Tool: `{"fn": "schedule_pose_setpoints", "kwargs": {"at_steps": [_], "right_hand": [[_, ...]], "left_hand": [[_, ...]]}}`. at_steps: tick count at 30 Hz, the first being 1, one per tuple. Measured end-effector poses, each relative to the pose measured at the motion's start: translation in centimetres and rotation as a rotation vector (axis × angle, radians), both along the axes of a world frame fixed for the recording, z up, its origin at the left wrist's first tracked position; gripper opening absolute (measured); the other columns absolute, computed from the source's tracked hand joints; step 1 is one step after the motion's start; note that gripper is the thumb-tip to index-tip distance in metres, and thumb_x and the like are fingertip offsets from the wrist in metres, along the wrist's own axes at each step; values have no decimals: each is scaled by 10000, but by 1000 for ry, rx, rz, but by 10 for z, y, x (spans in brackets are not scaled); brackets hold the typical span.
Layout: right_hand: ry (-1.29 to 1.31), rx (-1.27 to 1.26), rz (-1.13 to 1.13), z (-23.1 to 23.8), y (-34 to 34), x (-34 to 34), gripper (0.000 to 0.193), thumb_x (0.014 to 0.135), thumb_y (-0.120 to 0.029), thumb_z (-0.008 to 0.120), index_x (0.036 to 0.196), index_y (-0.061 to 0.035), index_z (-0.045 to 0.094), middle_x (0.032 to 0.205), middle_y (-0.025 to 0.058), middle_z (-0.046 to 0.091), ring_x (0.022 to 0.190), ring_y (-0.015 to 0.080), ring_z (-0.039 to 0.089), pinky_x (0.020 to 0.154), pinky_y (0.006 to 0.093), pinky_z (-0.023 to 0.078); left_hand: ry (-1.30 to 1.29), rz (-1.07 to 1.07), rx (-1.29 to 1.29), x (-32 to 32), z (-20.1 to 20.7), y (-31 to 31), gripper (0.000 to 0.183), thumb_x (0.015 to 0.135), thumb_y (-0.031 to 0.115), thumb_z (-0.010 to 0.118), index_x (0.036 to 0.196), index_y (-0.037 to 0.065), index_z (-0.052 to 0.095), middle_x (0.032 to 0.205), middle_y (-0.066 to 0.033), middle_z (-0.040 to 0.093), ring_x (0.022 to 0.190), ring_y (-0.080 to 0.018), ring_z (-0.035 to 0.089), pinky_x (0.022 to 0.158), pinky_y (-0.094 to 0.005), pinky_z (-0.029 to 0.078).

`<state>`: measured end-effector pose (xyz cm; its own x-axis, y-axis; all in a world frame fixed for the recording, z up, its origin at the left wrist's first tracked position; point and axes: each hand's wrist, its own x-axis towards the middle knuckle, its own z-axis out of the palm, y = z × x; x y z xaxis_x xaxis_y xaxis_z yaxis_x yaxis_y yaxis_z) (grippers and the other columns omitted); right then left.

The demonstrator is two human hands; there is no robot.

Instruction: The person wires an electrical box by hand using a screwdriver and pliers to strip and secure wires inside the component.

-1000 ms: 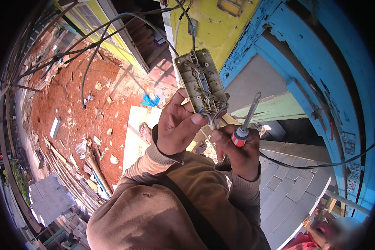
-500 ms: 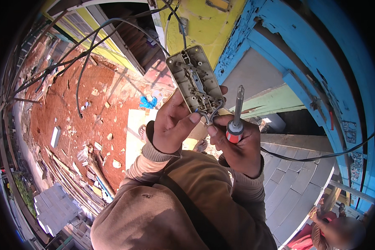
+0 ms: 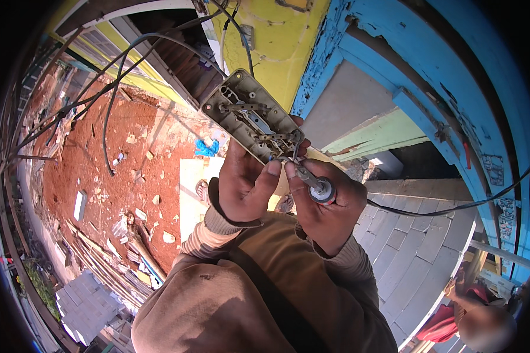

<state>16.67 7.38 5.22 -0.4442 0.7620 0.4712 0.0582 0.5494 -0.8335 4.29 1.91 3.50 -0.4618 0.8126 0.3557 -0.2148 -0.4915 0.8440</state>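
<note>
My left hand (image 3: 243, 185) is closed around the lower end of an opened grey plastic electrical housing (image 3: 225, 113), its thumb near the wires. Metal contact strips and wires show inside the shell, which slants from upper left to lower right. In the palm of my right hand (image 3: 334, 207) lies a screwdriver (image 3: 319, 189) with a dark, ringed handle end; its shaft points up and left toward the housing. The right thumb and finger pinch close to the short grey wires (image 3: 292, 154) at the housing's lower end. Exactly what the fingertips grip is partly hidden.
Black cables (image 3: 115, 73) hang across the upper left. A blue timber frame (image 3: 388, 65) stands at right, above grey paving (image 3: 418, 235). Another person (image 3: 480, 317) is at the lower right. Red soil with rubble (image 3: 129, 170) and wood poles (image 3: 109, 259) spreads on the left.
The housing has turned counterclockwise and shifted left. The screwdriver has swung from nearly upright to lean up and left, while my right hand's fingers have come closer to the wires.
</note>
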Motion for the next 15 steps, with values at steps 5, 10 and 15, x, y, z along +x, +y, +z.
{"fn": "schedule_pose_setpoints", "kwargs": {"at_steps": [5, 10, 15], "right_hand": [[26, 149, -106, -11, 0, -2, 187, 796, -126, 799, 855, -44, 643, 629, 90, 572, 516, 235, 575, 501, 328, 448], [27, 241, -172, -7, 1, -4, 195, 790, -128, 799, 854, -48, 632, 637, 87, 587, 516, 238, 586, 487, 335, 449], [60, 304, -183, -12, 5, -2, 233, 784, -142, 805, 904, -41, 632, 654, 81, 616, 540, 225, 630, 490, 329, 475]], "left_hand": [[25, 27, 26, 4, -3, -1, 484, 936, 3, 455, 1398, -74, 333, 1328, -273, 537, 1127, -327, 634, 976, -427, 518], [90, -60, 94, -3, -14, -1, 511, 947, -71, 388, 1437, -31, 249, 1424, -264, 447, 1218, -318, 581, 1021, -425, 482], [111, -66, 29, 3, 1, -3, 516, 944, -86, 376, 1440, -41, 241, 1418, -276, 452, 1215, -331, 583, 1017, -431, 484]]}}
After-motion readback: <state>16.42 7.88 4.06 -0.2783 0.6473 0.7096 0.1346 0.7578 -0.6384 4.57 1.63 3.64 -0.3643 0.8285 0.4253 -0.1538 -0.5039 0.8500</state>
